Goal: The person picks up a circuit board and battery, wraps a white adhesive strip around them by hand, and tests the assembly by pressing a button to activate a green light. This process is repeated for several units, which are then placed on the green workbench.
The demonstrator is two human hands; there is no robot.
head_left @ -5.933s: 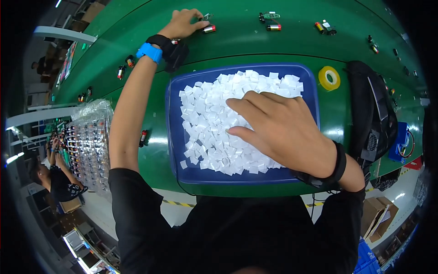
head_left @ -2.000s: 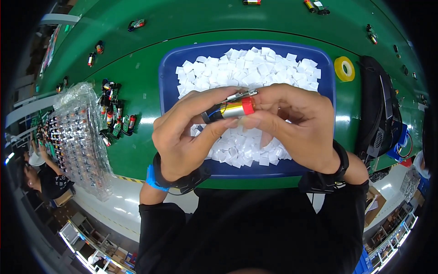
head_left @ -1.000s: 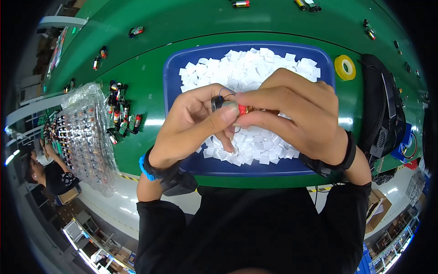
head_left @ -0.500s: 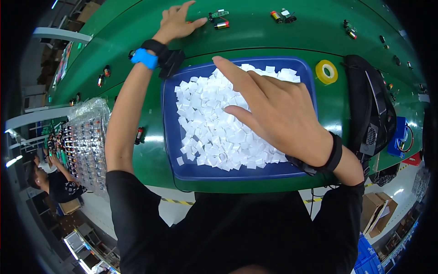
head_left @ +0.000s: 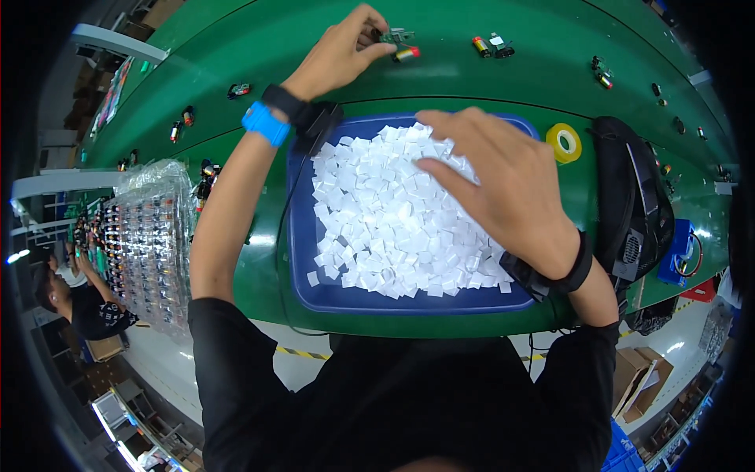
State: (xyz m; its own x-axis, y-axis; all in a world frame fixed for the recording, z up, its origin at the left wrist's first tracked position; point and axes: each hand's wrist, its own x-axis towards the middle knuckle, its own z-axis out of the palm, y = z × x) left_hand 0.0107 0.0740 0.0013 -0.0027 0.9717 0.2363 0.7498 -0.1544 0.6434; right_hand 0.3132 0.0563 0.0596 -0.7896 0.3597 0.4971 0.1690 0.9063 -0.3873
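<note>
At the far side of the bench, my left hand (head_left: 340,57) reaches to a small green circuit board (head_left: 399,36) with a battery (head_left: 406,54) beside it. Its fingers and thumb close on the board's left end; the fingertips are partly hidden. My right hand (head_left: 503,173) hovers over the right part of a blue tray (head_left: 295,259), thumb and fingers apart. Small white square pieces (head_left: 385,212) fill the tray, some of them hidden under that hand. No piece shows in its grasp.
Another battery-and-board unit (head_left: 493,47) lies farther right, with several more along the green bench (head_left: 440,82). Yellow tape (head_left: 564,143) and a black bag (head_left: 629,197) flank the tray's right. Stacked clear plastic trays (head_left: 145,244) stand left, near a seated person (head_left: 86,307).
My left hand has moved right and closed from a spread pose onto the circuit board. The right hand has drawn slightly right and down, its fingers more bent.
</note>
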